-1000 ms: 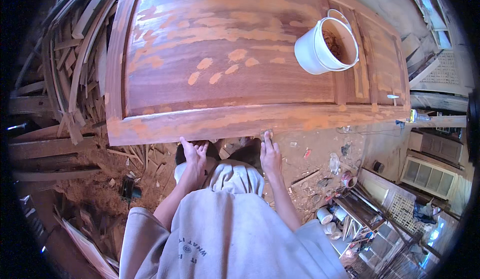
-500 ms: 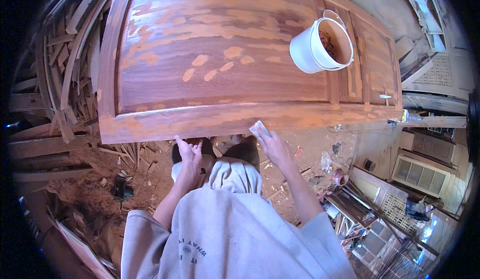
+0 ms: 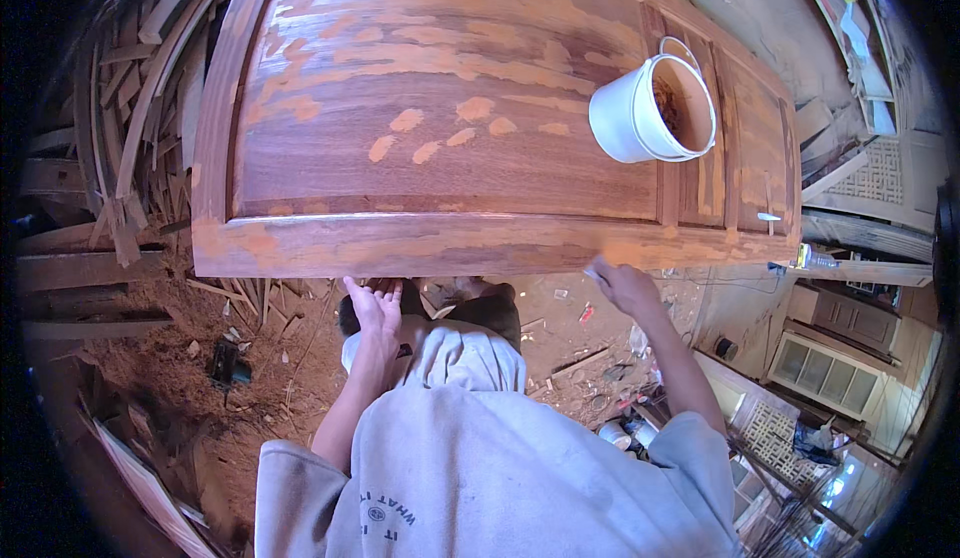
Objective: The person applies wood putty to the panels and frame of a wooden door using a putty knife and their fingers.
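The person wears a loose, pale grey shirt (image 3: 540, 468) with a slight lavender cast, its cloth falling in soft, broad folds. The left sleeve (image 3: 300, 478) is short, wide and squarish at its opening; the right sleeve (image 3: 695, 458) is the same pale colour. A small dark print (image 3: 377, 514) of curved lettering around a round emblem marks the shirt's left side. Crumpled pale cloth (image 3: 465, 358) covers the lap. The forearms (image 3: 352, 398) and hands (image 3: 630, 290) are bare.

White bucket (image 3: 622, 118) on panelled wooden door (image 3: 500, 176)
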A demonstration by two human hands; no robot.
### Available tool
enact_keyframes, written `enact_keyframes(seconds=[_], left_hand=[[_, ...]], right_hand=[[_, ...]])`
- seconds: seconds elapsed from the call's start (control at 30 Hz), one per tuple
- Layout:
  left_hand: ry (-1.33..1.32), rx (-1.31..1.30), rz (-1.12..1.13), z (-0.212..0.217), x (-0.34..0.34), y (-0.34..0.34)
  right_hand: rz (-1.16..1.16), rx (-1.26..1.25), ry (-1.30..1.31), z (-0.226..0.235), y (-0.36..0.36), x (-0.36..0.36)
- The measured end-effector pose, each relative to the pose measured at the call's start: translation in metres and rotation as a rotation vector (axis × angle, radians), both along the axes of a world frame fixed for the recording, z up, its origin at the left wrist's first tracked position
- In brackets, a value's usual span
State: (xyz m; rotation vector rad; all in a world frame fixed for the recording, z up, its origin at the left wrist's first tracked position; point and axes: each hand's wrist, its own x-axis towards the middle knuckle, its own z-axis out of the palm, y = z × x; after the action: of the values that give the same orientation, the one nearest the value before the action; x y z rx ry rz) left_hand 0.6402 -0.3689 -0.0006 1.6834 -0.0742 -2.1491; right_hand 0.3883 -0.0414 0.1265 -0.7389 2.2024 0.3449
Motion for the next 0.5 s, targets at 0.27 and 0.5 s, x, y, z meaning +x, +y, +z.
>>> enact_keyframes(seconds=[0.27, 0.5], left_hand=[[-0.073, -0.003, -0.11, 0.001, -0.003, -0.002], [-0.075, -0.012, -0.106, 0.003, -0.01, -0.008]], right_hand=[[-0.543, -0.742, 0.028, -0.029, -0.035, 0.08], [-0.656, -0.79, 0.246, -0.065, -0.104, 0.13]])
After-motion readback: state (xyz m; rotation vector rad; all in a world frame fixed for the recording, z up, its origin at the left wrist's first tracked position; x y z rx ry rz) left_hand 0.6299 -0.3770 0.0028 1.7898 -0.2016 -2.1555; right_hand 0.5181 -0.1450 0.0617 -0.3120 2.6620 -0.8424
